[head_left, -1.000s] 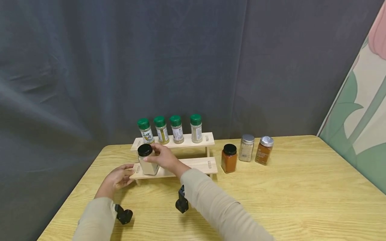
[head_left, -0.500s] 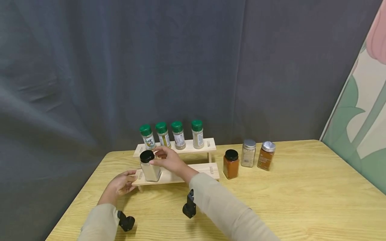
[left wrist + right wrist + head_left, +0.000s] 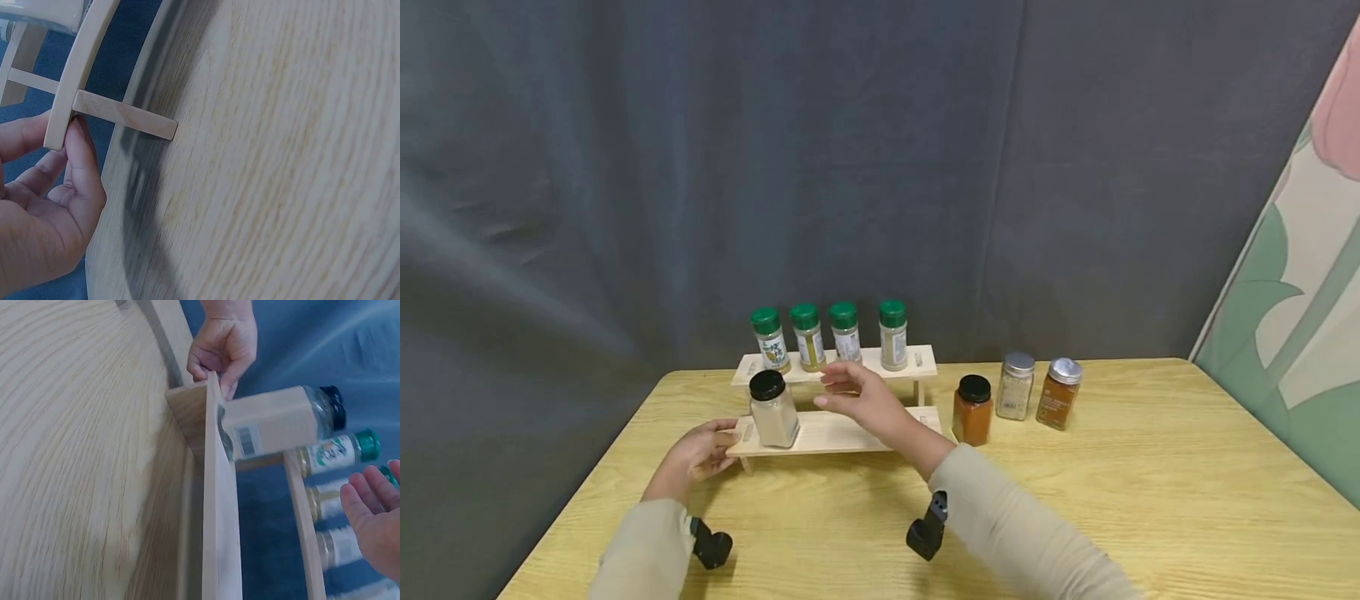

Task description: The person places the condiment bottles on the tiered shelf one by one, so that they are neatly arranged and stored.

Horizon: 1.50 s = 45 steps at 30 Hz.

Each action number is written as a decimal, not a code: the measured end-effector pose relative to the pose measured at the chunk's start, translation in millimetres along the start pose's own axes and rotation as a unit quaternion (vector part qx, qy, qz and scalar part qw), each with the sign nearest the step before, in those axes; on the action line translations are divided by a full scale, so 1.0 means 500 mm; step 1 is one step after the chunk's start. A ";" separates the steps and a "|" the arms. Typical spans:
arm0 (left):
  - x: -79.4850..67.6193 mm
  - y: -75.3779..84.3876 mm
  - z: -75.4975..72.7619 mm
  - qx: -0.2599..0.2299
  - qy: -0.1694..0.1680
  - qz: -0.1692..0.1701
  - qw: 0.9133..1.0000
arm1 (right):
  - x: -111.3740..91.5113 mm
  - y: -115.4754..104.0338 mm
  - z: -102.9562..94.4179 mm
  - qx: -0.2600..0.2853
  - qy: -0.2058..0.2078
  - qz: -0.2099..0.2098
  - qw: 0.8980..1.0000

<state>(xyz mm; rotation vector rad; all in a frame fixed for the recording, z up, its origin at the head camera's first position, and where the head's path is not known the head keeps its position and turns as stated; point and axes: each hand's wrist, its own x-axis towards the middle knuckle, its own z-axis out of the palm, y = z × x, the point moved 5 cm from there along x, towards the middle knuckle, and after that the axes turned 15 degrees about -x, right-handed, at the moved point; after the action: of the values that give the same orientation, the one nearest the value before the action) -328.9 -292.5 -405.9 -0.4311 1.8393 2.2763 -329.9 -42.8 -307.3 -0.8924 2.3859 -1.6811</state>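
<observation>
Pinching one end of the rack (image 3: 835,432), the left hand (image 3: 700,450) bends its fingers around it. The right hand (image 3: 868,404) is loose, a gap between thumb and fingers, apart from the white jar (image 3: 775,421). That one jar stands upright between both hands, on the rack. Four green-top jars (image 3: 893,343) stand behind the hands; one red jar (image 3: 972,417) and two silver-top jars (image 3: 1015,392) stand to their right.

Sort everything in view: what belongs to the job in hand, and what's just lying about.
In the job:
- rack, pinched by the left hand
- pale jar on its lower shelf, the right hand nearby
- green-capped jars on its upper shelf
- probably orange jar and silver-lidded jars beside it

Just about:
- curtain
- flower panel
</observation>
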 end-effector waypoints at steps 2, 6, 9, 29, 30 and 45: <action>0.002 0.008 0.003 0.004 -0.003 0.002 1.000 | -0.013 0.002 -0.022 0.001 0.007 0.002 1.000; 0.003 0.017 0.007 0.009 -0.009 0.006 1.000 | -0.041 0.011 -0.068 -0.014 0.025 0.006 1.000; 0.003 0.018 0.008 0.007 -0.012 0.006 1.000 | -0.063 0.029 -0.098 -0.017 0.039 0.018 0.999; 0.006 0.009 0.016 0.004 -0.003 -0.002 1.000 | -0.191 0.090 -0.259 -0.020 0.118 0.035 0.992; 0.006 0.010 0.017 0.005 -0.003 -0.002 1.000 | -0.196 0.091 -0.269 -0.018 0.124 0.031 0.992; -0.002 0.008 0.006 0.017 0.005 0.001 1.000 | -0.279 0.126 -0.399 -0.035 0.185 0.025 0.982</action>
<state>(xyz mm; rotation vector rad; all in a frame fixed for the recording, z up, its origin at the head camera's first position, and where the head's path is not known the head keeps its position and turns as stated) -329.5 -290.3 -401.1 -0.4364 1.8806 2.2437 -318.5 208.0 -320.1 -0.5590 2.6878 -1.8959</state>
